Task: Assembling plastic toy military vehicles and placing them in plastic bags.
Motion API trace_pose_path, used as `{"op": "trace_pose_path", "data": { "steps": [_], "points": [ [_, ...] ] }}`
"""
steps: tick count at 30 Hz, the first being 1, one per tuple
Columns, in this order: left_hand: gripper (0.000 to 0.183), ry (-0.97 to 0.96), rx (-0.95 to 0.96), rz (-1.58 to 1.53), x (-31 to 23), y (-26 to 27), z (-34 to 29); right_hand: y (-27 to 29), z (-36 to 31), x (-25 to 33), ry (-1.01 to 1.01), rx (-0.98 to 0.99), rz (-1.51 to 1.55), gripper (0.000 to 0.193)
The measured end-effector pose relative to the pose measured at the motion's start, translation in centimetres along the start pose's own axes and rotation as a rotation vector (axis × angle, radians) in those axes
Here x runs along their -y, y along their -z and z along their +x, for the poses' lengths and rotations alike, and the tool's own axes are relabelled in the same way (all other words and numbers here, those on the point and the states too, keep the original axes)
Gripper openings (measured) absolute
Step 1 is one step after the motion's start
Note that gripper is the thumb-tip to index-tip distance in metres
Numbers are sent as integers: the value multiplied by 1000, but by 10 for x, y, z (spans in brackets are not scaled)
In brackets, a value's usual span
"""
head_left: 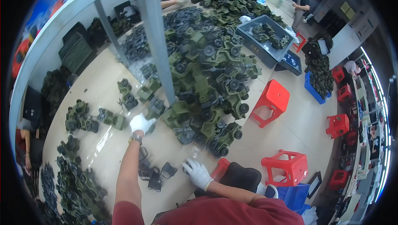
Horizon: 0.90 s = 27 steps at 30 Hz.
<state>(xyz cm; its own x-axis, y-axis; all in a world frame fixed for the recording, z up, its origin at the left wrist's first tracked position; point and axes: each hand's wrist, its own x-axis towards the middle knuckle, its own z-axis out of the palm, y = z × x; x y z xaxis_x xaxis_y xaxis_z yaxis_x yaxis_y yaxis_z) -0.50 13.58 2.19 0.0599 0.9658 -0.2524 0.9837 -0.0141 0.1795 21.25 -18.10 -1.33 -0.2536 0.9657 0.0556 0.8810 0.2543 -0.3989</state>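
Observation:
My left hand [141,124], in a white glove with a watch at the wrist, is closed on a green toy jeep [155,109] on the table. Its fingers hide part of the toy. My right hand [198,173], also gloved, is near the table's front edge, with its fingers curled at a small dark plastic part that is mostly hidden. Between my forearms lie several loose black plastic frames [155,179]. Left of my left hand sit more green toy jeeps [112,118]. A large heap of assembled jeeps [203,80] rises just beyond my hands.
A grey metal post [153,38] stands close beyond my left hand. Jeeps in rows [78,183] line the table's left side. A grey bin [265,38] stands at the far right edge. Red stools [271,100] and a black seat [240,177] are right of the table. Other people work farther off.

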Motion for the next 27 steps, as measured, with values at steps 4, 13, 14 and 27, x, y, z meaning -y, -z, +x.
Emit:
{"op": "trace_pose_path", "data": {
  "steps": [4,13,14,27],
  "points": [
    [85,183,208,-144,-29,15,-40,38,9,-4,-73,33,43,68],
    [47,284,251,-885,-14,-48,-68,12,0,1,-109,57,118,41],
    [40,300,210,-1026,-10,-53,-72,14,-2,4,-108,55,114,41],
    [63,101,232,-2099,28,99,-253,163,36,96,-103,-219,966,90]
  ]
}}
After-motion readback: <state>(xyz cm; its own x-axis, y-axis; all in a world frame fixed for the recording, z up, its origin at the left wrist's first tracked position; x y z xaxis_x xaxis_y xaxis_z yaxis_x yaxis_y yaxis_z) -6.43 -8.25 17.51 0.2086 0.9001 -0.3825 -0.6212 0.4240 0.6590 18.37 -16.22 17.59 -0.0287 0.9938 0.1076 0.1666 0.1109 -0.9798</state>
